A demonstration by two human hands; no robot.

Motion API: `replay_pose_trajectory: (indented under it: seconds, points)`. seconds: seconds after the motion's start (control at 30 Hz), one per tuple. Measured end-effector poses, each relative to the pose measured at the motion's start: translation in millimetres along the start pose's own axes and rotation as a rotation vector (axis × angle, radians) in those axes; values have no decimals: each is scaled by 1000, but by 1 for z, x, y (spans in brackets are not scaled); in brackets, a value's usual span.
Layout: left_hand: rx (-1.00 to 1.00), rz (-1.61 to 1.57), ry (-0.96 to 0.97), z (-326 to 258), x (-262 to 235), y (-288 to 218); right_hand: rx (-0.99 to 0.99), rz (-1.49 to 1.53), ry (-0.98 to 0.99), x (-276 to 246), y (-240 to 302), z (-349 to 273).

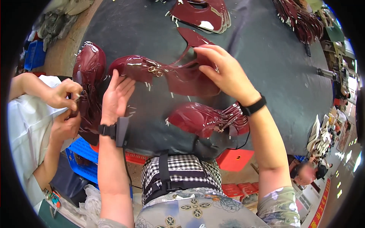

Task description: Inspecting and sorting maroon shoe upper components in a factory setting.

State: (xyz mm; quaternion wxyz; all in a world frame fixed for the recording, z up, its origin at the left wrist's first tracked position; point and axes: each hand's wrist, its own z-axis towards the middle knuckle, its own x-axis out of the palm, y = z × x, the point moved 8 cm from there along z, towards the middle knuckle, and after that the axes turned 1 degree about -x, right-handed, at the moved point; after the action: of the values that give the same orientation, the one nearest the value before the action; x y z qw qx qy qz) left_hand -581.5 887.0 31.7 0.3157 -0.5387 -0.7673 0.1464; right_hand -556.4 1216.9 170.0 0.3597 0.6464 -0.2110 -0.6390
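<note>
Hands on maroon shoe upper

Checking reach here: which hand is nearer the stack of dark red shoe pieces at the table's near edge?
Right. The right hand is just above the stack, its wrist over it; the left hand is off to the stack's left.
</note>
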Motion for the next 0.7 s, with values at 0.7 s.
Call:
replay_pose_trajectory:
  seconds: [0.7]
  points:
    - [-138, -23, 399, -186, 80, 136, 144, -351, -56, 46, 77, -145]
